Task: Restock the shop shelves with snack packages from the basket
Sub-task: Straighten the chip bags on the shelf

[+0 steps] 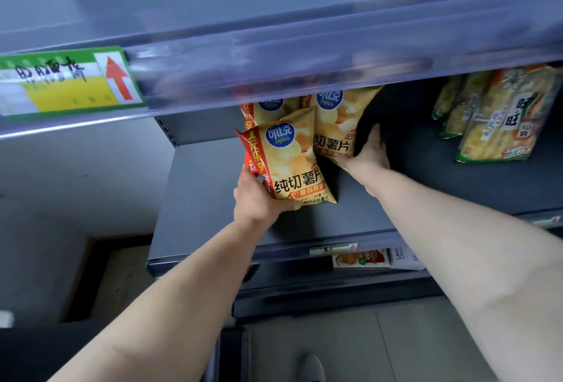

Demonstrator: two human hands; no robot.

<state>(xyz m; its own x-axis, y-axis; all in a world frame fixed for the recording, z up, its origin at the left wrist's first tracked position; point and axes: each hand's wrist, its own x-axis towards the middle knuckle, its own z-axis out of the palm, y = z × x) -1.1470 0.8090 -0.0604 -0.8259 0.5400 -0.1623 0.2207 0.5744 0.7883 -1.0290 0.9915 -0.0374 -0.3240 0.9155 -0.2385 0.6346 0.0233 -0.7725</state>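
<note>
Gripping front chip bag (292, 165) on the shelf (210, 198) with left hand (259, 203) fingers; clasping rear chip bag (333, 128) with right hand (370, 151) fingers.

Grey-blue metal shelving (198, 198) fills most of the view in dim, even light. The front edge of the upper shelf (335, 55) carries a clear plastic strip and a green and yellow price label (67, 83) with a red arrow. A pale wall (76, 168) stands to the left, and a light tiled floor (396, 345) lies below.
</note>
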